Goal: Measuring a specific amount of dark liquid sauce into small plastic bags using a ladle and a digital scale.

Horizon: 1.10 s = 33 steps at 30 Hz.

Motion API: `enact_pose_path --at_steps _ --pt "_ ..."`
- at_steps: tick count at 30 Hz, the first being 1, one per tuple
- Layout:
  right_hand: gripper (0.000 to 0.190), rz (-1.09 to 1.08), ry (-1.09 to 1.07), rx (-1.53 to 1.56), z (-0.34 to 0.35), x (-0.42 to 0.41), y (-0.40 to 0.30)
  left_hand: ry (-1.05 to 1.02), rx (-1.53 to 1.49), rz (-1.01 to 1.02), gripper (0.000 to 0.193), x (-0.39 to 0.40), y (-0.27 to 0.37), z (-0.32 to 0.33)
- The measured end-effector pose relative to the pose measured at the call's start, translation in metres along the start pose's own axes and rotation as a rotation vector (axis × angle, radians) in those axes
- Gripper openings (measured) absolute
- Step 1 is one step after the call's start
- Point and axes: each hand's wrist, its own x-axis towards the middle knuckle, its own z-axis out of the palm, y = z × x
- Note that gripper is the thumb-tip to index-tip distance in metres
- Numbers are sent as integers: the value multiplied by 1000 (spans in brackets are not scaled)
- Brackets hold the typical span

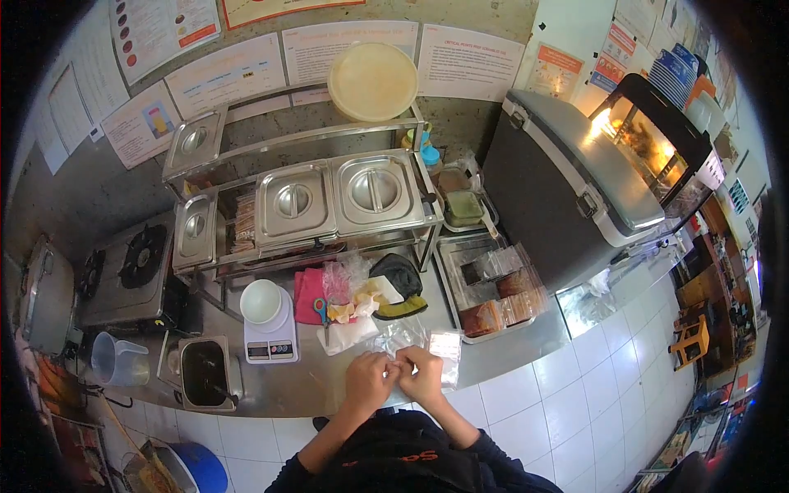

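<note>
My left hand (pixel 368 380) and my right hand (pixel 420 373) meet over the front edge of the steel counter, fingertips pinched together on a clear plastic bag (pixel 397 336). How much of the bag lies between the fingers is hard to see. Right of my right hand lies a flat clear packet (pixel 445 354) with a printed patch. Beyond the hands are a white paper sheet (pixel 348 336), scissors with blue handles (pixel 320 311) and a pink cloth (pixel 308 294). A steel tray (pixel 456 296) at the right holds several bags of reddish-brown sauce (pixel 482 318).
A white kitchen scale (pixel 270 339) bears a bowl (pixel 260 301). Left of it stand a steel container of dark liquid (pixel 206 376), a plastic jug (pixel 120 359) and a gas stove (pixel 132 277). Lidded steel pans (pixel 296 203) stand behind; a large cooler box (pixel 555 185) is at the right.
</note>
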Motion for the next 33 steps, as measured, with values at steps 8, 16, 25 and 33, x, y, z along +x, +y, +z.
enact_pose_path --at_steps 8,16,25,33 --pt "14 -169 184 -185 -8 6 -12 130 246 57 13 2 17 -10" --pt "16 -298 -126 -137 -15 5 -19 -150 207 -273 24 3 6 -39" --pt "13 -435 -338 -93 -8 10 -19 -166 -79 -96 27 -3 -15 -56" --pt "10 98 -491 281 26 17 -20 159 -197 -214 5 -39 -30 -80"
